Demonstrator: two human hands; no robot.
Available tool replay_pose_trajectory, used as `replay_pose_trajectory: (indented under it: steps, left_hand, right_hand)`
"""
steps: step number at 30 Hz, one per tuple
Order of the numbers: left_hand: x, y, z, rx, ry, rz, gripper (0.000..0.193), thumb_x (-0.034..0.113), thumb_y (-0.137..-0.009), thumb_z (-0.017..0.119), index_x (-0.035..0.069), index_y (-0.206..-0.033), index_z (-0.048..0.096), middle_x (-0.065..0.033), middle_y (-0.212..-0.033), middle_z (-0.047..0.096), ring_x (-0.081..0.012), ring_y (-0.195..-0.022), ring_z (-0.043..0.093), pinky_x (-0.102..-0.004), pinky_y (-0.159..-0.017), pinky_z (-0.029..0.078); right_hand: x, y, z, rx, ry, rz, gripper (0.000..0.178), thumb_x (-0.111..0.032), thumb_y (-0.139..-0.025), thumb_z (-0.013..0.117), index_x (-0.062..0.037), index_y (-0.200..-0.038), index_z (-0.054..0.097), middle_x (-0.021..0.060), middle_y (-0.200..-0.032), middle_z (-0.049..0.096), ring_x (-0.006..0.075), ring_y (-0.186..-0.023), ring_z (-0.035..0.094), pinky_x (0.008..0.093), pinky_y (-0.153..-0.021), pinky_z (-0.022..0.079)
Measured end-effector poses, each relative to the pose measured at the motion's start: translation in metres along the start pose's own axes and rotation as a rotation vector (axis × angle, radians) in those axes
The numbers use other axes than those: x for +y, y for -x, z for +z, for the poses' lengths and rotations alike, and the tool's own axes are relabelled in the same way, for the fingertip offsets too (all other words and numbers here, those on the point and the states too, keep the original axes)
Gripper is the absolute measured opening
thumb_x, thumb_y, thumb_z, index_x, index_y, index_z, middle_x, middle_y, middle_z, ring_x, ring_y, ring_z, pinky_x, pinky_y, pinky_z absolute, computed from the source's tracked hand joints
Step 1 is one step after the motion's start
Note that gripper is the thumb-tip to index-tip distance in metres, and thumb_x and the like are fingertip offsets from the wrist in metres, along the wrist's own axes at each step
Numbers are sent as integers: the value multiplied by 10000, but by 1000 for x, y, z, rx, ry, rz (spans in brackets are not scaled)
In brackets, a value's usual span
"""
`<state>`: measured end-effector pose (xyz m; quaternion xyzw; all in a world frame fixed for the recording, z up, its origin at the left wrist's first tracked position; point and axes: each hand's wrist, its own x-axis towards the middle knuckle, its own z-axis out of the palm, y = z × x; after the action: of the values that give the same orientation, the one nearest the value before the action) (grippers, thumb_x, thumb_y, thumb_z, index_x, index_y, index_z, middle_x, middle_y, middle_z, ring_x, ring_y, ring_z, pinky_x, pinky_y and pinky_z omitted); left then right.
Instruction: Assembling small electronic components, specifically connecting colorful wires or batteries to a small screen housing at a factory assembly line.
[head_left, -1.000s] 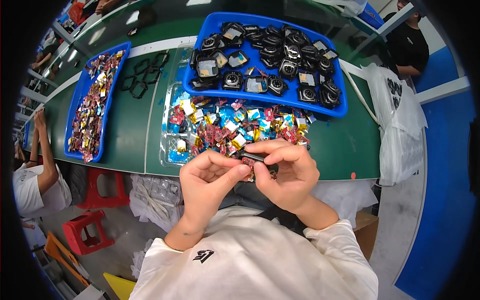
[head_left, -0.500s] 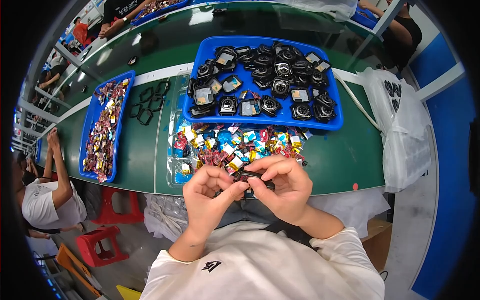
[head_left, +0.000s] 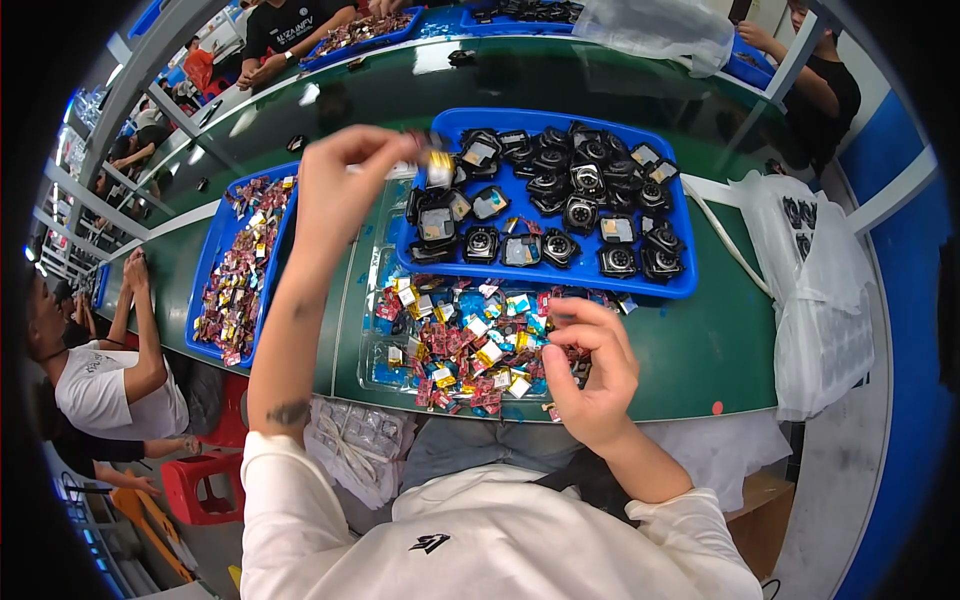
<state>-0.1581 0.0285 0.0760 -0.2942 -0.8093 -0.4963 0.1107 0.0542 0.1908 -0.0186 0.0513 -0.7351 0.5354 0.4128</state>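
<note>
Raised over the upper-left corner of the blue tray [head_left: 548, 285], my left hand [head_left: 350, 165] pinches a small red circuit board with a yellow-and-white piece [head_left: 438, 166], smeared by motion. Black smartwatch cases [head_left: 585, 178] fill that tray, some face down and some showing a pale inside. My right hand [head_left: 597, 378] hovers at the right end of a heap of small parts [head_left: 488, 350], its thumb and fingers apart with nothing seen between them. The heap of red, yellow, white and blue pieces lies on a clear plastic tray [head_left: 370, 345].
A narrow blue tray [head_left: 225, 220] of similar red pieces stands at the left. Wrapped white plastic trays [head_left: 820, 290] sit at the table's right end, beside a white cable [head_left: 725, 235]. Co-workers [head_left: 110, 375] are at the left and across the table, near red stools [head_left: 200, 490].
My hands have separated; earlier they held a dark piece together over the heap. The left has swung up and left with the small board. The view has shifted slightly.
</note>
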Motion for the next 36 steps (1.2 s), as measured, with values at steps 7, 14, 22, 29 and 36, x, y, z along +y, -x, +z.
replay_pose_trajectory:
  steps: [7,14,22,29,36]
  left_hand:
    - [-149,-103,44,218,-239,-469,300,365,-704,776,77,-768,720,-55,-788,707,-187,-757,667,-320,-715,504]
    - [-161,-101,68,159,-487,-460,311,407,-767,676,105,-815,737,-86,-794,705,-219,-757,674,-332,-716,508]
    - [-93,-22,-3,-166,-264,-97,275,281,-804,660,18,-874,704,-120,-805,692,-198,-717,651,-318,-684,496]
    - [-40,97,-35,-201,-462,24,149,101,-748,707,41,-885,704,-69,-786,602,-206,-770,531,-313,-684,421]
    - [-50,112,-35,-164,-359,81,109,34,-696,703,52,-801,684,-66,-809,617,-231,-778,548,-331,-651,424]
  right_hand:
    - [2,-3,4,-77,83,-90,136,36,-736,647,-12,-852,596,139,-981,651,240,-806,597,315,-692,469]
    - [2,-4,5,-82,113,-70,133,57,-753,624,7,-876,607,159,-981,681,293,-957,632,354,-810,496]
    - [3,-4,0,-61,102,-87,139,73,-762,620,15,-889,616,179,-1013,672,311,-985,627,362,-824,495]
    - [5,-1,0,-1,73,-41,158,104,-726,625,0,-845,618,154,-969,654,244,-852,588,297,-699,477]
    - [0,-7,4,8,119,-55,172,105,-715,602,-11,-843,607,158,-969,653,251,-877,570,320,-745,446]
